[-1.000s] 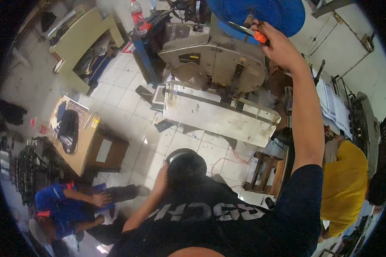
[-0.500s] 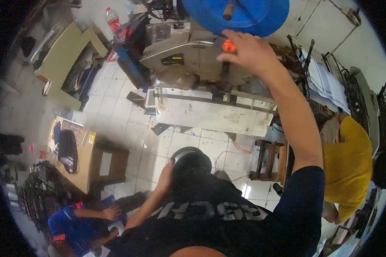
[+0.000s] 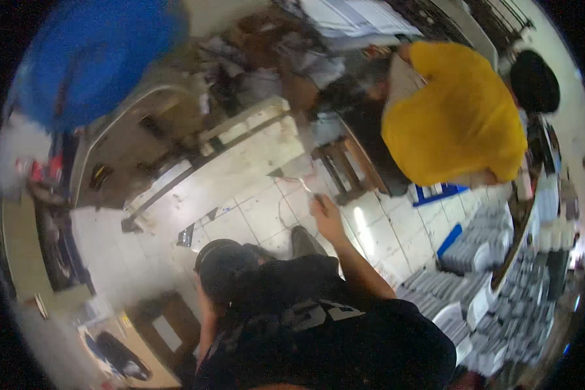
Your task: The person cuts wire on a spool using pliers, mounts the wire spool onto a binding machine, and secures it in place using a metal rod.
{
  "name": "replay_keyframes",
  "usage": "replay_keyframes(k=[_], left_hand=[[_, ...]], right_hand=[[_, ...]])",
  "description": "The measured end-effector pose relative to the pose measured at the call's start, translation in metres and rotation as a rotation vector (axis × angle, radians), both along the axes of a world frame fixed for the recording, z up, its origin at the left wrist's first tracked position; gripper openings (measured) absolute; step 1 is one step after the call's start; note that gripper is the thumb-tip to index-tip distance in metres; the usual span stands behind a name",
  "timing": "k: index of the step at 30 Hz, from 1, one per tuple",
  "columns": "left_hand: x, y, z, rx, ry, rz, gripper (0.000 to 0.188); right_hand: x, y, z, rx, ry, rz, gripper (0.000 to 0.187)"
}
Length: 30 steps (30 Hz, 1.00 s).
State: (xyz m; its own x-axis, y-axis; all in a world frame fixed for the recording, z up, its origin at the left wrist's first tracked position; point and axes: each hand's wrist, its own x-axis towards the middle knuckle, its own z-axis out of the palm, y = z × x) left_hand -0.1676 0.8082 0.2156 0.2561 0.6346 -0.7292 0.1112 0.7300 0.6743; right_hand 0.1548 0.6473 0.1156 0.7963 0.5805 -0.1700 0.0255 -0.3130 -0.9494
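At the lower middle, a dark round object (image 3: 224, 266) with a curved rim is close against my black shirt; I cannot make out its kind. My left hand (image 3: 205, 300) is at its left side, fingers closed along the edge and partly hidden. My right hand (image 3: 325, 214) is out in front of me over the tiled floor, fingers curled. Something small and dark shows at its fingertips, too blurred to name. Beyond it stands a wooden stool-like frame (image 3: 344, 170).
A pale bench plate (image 3: 221, 162) fronts a machine body (image 3: 136, 130); a large blue round cover (image 3: 101, 55) is far left. On the right a person in a yellow shirt (image 3: 455, 117) bends over. Stacked grey-white pieces (image 3: 448, 292) fill the lower right. A box (image 3: 169, 328) is lower left.
My view has swung right. My right hand has come back from beside the blue cover, where an orange-red piece was at its fingers, to low in front of me. My left hand stays on the round object.
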Motion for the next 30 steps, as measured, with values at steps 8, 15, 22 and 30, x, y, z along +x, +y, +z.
replay_keyframes(k=[8, 15, 22, 30], left_hand=[[0.076, 0.009, -0.014, -0.062, -0.081, -0.443, 0.062], [0.185, -0.050, -0.015, -0.184, -0.176, -0.974, 0.064], [0.244, -0.191, -0.004, -0.464, -0.222, -1.399, 0.066], [0.270, -0.428, -0.020, -0.242, -0.121, -1.799, 0.063]], right_hand=[[-0.014, -0.174, -0.028, -0.435, 0.082, -0.370, 0.047], [-0.145, -0.299, 0.001, -0.238, 0.111, -1.115, 0.043], [-0.263, -0.480, 0.054, -0.716, -0.142, -1.749, 0.042], [-0.296, -0.767, 0.070, -1.406, -0.029, -1.570, 0.047]])
